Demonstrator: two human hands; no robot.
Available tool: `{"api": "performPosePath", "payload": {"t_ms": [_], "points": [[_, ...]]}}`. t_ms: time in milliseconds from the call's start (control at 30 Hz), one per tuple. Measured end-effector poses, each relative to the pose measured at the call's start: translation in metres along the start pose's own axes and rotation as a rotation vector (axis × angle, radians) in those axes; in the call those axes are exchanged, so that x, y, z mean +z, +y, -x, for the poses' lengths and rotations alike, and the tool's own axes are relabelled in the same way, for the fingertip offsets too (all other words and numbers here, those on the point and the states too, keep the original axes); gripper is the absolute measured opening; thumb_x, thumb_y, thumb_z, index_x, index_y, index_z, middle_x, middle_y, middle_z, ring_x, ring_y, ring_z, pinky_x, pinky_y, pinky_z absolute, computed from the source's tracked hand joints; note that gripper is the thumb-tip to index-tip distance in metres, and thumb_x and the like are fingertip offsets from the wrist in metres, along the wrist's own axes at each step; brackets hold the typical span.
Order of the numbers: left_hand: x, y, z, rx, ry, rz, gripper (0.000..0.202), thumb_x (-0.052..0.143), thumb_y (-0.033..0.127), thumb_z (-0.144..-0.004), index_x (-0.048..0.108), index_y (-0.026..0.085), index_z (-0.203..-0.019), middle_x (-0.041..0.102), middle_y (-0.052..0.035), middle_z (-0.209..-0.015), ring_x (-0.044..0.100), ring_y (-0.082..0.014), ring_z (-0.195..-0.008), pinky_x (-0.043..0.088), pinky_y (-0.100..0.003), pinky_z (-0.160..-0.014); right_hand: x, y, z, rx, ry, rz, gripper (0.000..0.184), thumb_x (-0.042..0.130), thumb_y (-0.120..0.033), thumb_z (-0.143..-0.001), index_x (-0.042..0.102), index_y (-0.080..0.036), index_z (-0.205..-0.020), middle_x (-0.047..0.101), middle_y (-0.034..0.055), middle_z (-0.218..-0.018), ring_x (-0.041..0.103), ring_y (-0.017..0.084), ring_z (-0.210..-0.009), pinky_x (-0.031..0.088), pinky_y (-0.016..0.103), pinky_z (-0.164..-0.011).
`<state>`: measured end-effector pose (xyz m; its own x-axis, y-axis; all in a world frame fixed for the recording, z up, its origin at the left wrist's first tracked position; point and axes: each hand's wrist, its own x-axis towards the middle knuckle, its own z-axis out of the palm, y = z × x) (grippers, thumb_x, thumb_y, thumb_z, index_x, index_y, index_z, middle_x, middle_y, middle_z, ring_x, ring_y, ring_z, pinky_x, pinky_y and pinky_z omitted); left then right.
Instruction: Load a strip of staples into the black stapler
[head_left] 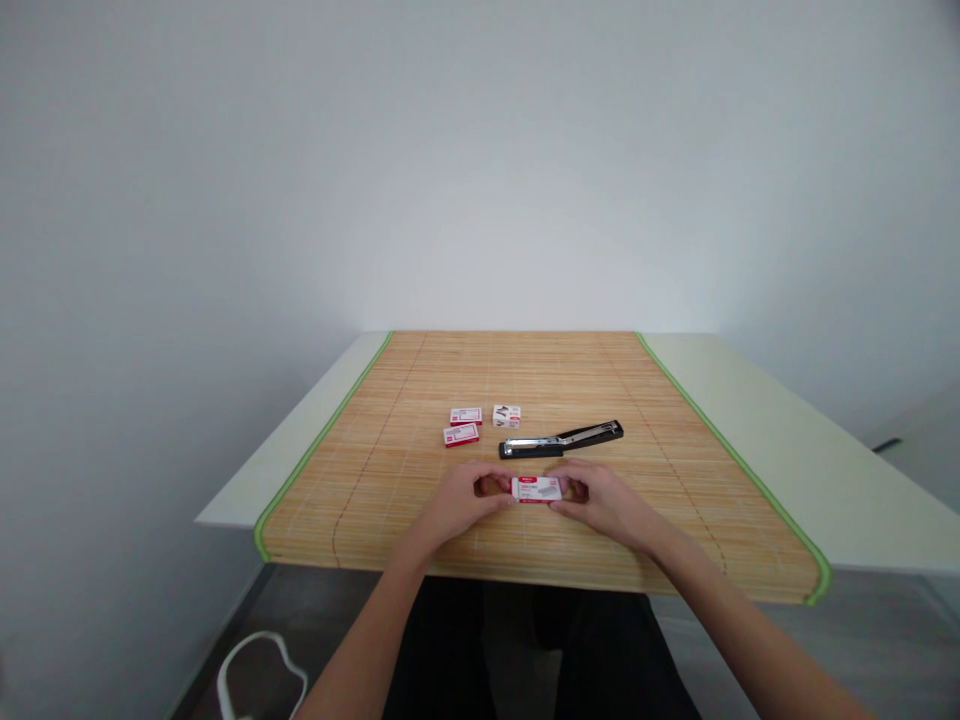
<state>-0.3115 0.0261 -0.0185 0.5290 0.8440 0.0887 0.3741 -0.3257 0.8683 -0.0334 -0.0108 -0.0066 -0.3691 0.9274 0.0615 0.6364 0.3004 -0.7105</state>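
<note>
A small red and white staples box (pixel 537 489) is held level between both hands near the front of the bamboo mat. My left hand (pixel 466 497) grips its left end, thumb in front and fingers behind. On the right end, my right hand (pixel 602 498) has its thumb and fingers closed in the same way. Just beyond the hands lies a black and silver stapler (pixel 561 440), opened out long with its metal rail showing. Two flat red and white boxes (pixel 461 435) (pixel 466 415) rest to the left of it, beside a small white box (pixel 506 416) with a printed picture.
The bamboo mat (pixel 525 370) with green edging covers the middle of a white table (pixel 787 430) set against a pale wall. A white cable (pixel 259 640) hangs or lies below the table at the left. A dark thin object (pixel 887 444) shows past the right table edge.
</note>
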Motion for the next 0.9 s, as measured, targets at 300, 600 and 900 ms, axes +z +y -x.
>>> {"api": "performPosePath", "payload": {"t_ms": [300,600,900], "points": [[0.008,0.002,-0.003,0.024,-0.005,-0.004,0.037,0.076,0.036,-0.083,0.075,0.027,-0.119,0.076,-0.0032,-0.101,0.063,-0.0192,-0.084,0.044,-0.03,-0.073,0.009,0.006,-0.003,-0.006,0.041,0.006,0.031,0.072,-0.036,-0.084,0.072,-0.023,-0.112,0.065,0.0022,-0.087,0.057,0.017,-0.076,0.045,0.031,-0.069],[0.012,-0.019,-0.023,0.0,0.285,-0.086,0.038,0.067,0.042,-0.09,0.068,0.024,-0.123,0.068,-0.0016,-0.091,0.059,-0.0163,-0.076,0.046,-0.029,-0.07,0.012,0.039,0.017,0.276,0.589,-0.571,0.036,0.072,-0.054,-0.086,0.064,-0.024,-0.105,0.066,0.0,-0.079,0.059,0.014,-0.065,0.052,0.027,-0.058],[0.009,-0.021,-0.047,-0.01,0.229,-0.403,0.028,0.068,0.043,-0.089,0.071,0.029,-0.114,0.068,0.0014,-0.089,0.06,-0.0171,-0.079,0.04,-0.028,-0.068,-0.017,0.076,-0.004,0.225,0.685,-1.128,0.052,0.088,-0.033,-0.072,0.067,-0.031,-0.118,0.071,0.0015,-0.126,0.064,0.019,-0.124,0.052,0.036,-0.112]]}}
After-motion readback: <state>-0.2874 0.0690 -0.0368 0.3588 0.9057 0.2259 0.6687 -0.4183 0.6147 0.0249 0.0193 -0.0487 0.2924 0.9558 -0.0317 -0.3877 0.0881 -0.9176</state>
